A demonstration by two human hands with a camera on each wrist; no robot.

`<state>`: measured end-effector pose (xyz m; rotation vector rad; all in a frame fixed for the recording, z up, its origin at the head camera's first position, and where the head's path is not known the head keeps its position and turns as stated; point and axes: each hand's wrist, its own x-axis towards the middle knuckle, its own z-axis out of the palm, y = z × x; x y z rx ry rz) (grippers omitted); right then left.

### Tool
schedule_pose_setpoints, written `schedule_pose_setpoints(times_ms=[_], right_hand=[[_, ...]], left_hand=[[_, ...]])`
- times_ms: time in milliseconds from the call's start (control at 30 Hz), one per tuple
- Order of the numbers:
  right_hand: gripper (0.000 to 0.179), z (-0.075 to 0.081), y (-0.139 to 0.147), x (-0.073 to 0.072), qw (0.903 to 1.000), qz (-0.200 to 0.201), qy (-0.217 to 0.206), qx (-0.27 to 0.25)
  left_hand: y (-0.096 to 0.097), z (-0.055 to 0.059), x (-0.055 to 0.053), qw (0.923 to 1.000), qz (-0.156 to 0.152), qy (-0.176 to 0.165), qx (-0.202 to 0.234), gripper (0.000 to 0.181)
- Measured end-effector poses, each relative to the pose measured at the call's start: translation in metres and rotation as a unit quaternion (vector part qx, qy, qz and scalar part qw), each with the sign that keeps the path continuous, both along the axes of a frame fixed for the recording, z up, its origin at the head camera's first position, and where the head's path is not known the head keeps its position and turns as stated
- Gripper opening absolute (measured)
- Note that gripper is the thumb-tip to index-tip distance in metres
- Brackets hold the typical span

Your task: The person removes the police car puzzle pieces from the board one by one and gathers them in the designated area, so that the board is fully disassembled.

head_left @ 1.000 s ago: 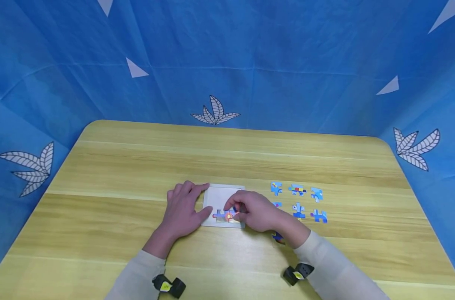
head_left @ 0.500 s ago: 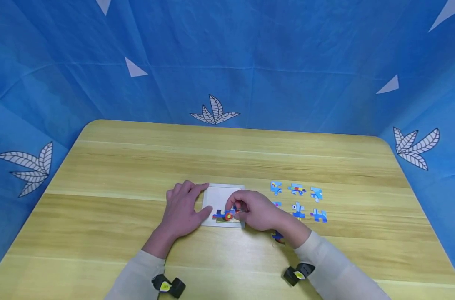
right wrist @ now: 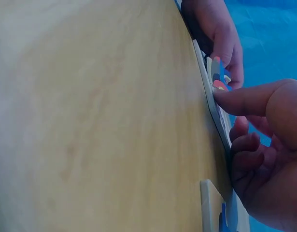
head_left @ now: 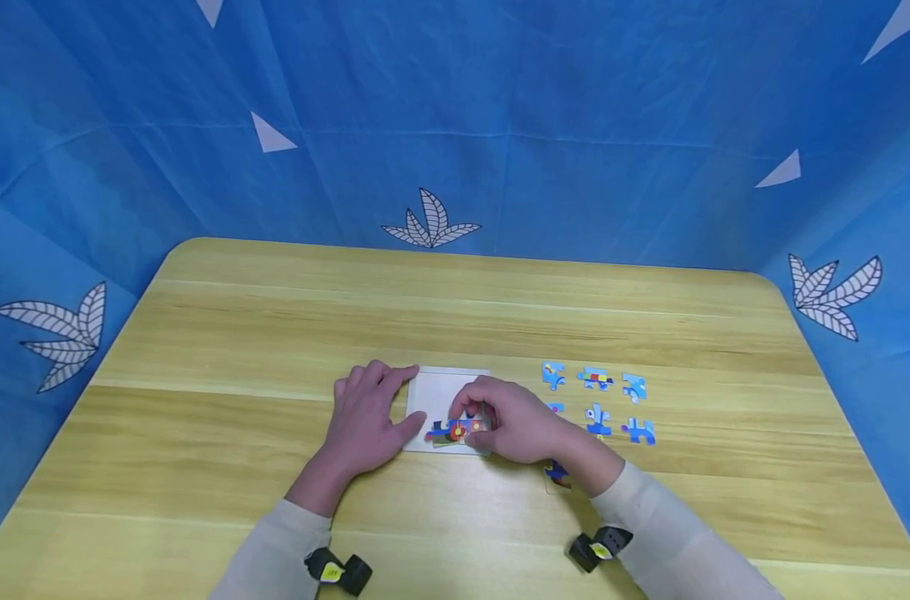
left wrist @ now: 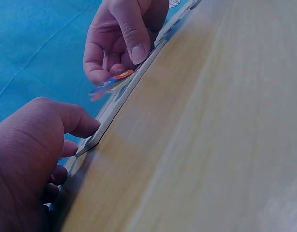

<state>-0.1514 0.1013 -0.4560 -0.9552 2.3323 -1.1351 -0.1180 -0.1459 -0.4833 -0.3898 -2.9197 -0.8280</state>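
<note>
Joined jigsaw puzzle pieces (head_left: 453, 430), red, blue and yellow, are at the lower part of a shallow white puzzle tray (head_left: 431, 390). My right hand (head_left: 513, 422) pinches them at their right end between thumb and fingers, partly covering them. In the left wrist view the pieces (left wrist: 109, 86) tilt up, their free end lifted off the tray. My left hand (head_left: 367, 423) rests along the tray's left edge, thumb and index finger spread apart and touching it near the side's two ends. In the right wrist view my right thumb (right wrist: 249, 99) lies against the pieces.
Several loose blue puzzle pieces (head_left: 597, 419) lie spaced out on the wooden table (head_left: 312, 317) to the tray's right. My right forearm partly covers one dark blue piece (head_left: 556, 472). A blue cloth (head_left: 500, 125) hangs behind the table.
The joined pieces have changed tilt, losing their bright glare. My right thumb and fingers have shifted slightly, and more of the pieces' right end shows. My left hand stays in place.
</note>
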Motion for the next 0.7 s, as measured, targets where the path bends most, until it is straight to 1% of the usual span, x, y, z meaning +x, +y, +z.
schedule_pose_setpoints(times_ms=[133,400,600,700], right_hand=[[0.03,-0.0017,0.0001,-0.0001,1.0,-0.001,0.009,-0.002],[0.023,-0.0015,-0.0015,0.001,0.9997,-0.004,0.018,0.017],[0.033,-0.0001,-0.0072,0.0059,0.9968,-0.017,0.05,0.059],[0.034,-0.0013,-0.0097,0.0083,0.995,-0.029,0.06,0.074]], left_hand=[[-0.0002,0.0003,0.0001,1.0,0.0,0.0,-0.001,0.06],[-0.0006,-0.0006,0.0001,1.0,-0.001,0.003,0.0,0.059],[-0.0008,-0.0011,-0.0002,1.0,-0.001,0.003,0.001,0.059],[-0.0006,-0.001,-0.0003,1.0,-0.001,0.003,0.0,0.059]])
